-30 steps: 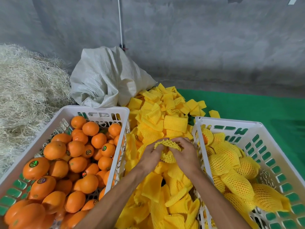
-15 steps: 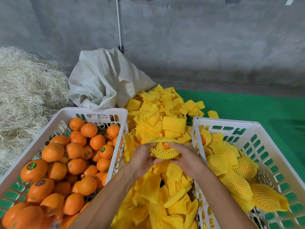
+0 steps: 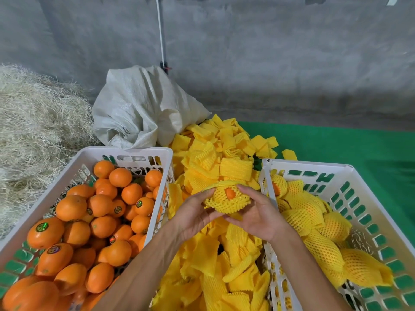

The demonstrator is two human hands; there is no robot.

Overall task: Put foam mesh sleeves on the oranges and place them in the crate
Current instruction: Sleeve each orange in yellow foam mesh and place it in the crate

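Note:
Between the two crates, my left hand (image 3: pixel 193 217) and my right hand (image 3: pixel 258 215) hold an orange (image 3: pixel 230 193) wrapped in a yellow foam mesh sleeve (image 3: pixel 226 202). A patch of orange peel shows through the sleeve's open top. Both hands grip the sleeve from the sides, thumbs on top. The left white crate (image 3: pixel 125 151) is full of bare oranges (image 3: pixel 101 225). The right white crate (image 3: pixel 310 166) holds several sleeved oranges (image 3: pixel 314 221). A heap of loose yellow sleeves (image 3: pixel 224 158) lies between and behind the crates.
A crumpled white woven sack (image 3: pixel 143 108) sits behind the sleeve heap. Straw (image 3: pixel 38 131) is piled at the left. Green matting (image 3: pixel 336 142) covers the floor to the right, below a grey concrete wall with a thin white pole (image 3: pixel 160 32).
The hands rose slightly from the sleeve heap. The sleeve, first stretched open between the fingers, now covers most of the orange.

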